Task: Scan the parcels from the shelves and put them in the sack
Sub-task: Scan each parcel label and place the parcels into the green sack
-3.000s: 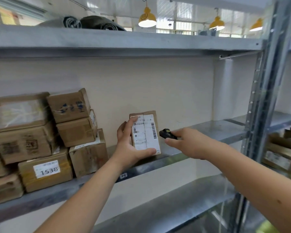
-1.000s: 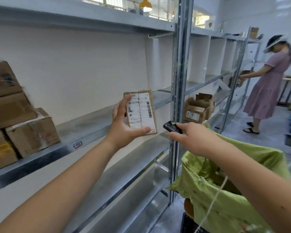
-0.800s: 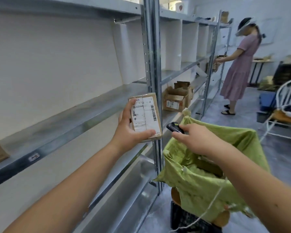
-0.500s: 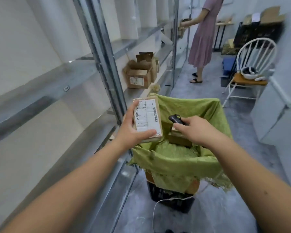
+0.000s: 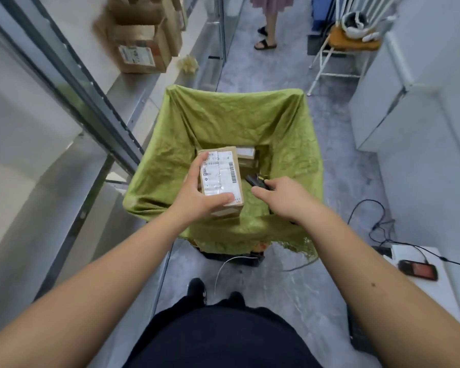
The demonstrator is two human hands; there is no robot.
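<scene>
The parcel [image 5: 221,181], a small brown box with a white barcode label facing up, is held over the open mouth of the green sack [image 5: 223,123], above its near half. The left hand [image 5: 197,199] grips it from the near left: the thumb lies across the label's lower edge and the fingers [image 5: 201,158] curl round the far left side, so part of the label is covered and its small print is too blurred to read. Just right of the parcel, the right hand [image 5: 282,197] holds a small black scanner [image 5: 256,180]; its fingers are folded under the hand and mostly hidden, with only the scanner's front end showing. Deep in the sack, other boxes [image 5: 246,156] show partly behind the parcel. The sack is draped over a dark frame, of which only the bottom edge shows. To the left, metal shelves [image 5: 133,83] carry open cardboard boxes [image 5: 141,46], cut off at the top. Beyond stands a white chair [image 5: 340,49] and another person, of whom only a skirt hem and sandalled feet [image 5: 264,38] are seen. On the right, a phone [image 5: 418,270] lies on a white tabletop [image 5: 446,288].
</scene>
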